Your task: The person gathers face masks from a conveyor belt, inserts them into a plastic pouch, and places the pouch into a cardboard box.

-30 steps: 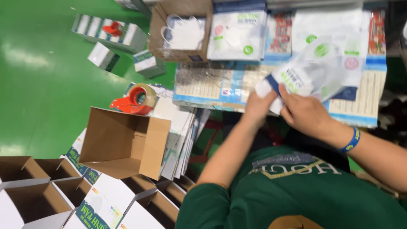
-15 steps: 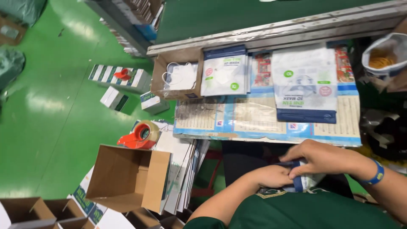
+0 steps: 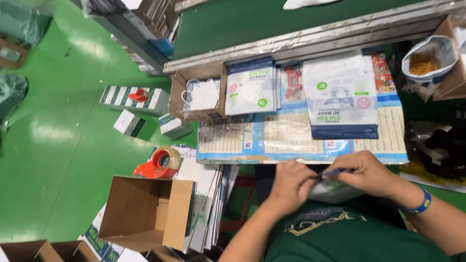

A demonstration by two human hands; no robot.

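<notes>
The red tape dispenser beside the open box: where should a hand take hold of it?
Grip the tape dispenser by its red handle, coming from above on the left. It seems to lie flat on the stacked sheets, the roll toward the bench, the handle pointing away.

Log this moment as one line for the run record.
left hand: pinching pouch | right hand: pinching pouch top edge | pouch: held at the bench edge | pouch stack: on bench | open carton: to the left

Head camera looks steeply down, close over workbench (image 3: 301, 140).

Packing workshop: green floor (image 3: 58, 145), open cartons (image 3: 145, 213) (tape dispenser (image 3: 159, 164) nearby).
</notes>
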